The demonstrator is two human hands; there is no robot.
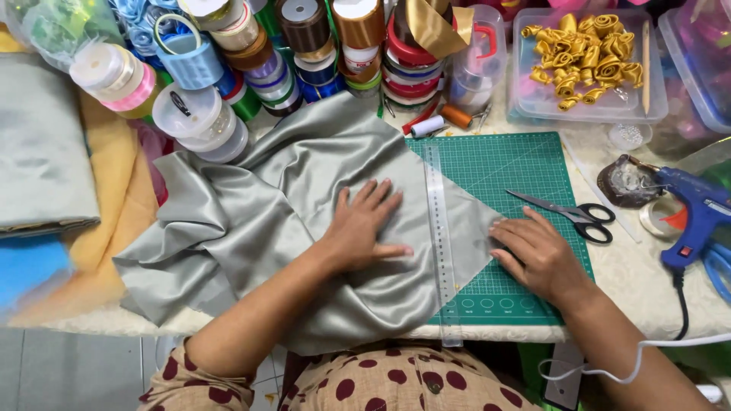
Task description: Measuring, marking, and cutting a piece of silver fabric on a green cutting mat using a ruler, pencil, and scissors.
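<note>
A sheet of grey-green satin fabric lies crumpled across the table, its right part spread flat over a green cutting mat. My left hand presses flat on the fabric with fingers spread. A clear ruler lies lengthwise over the cloth just right of that hand. My right hand rests on the fabric's right corner and the mat, fingers apart, holding nothing. Black-handled scissors lie on the mat just beyond my right hand.
Many ribbon spools crowd the back of the table. A clear box of gold ribbon roses stands back right. A blue glue gun with its cord lies at the right. Folded fabrics lie at the left.
</note>
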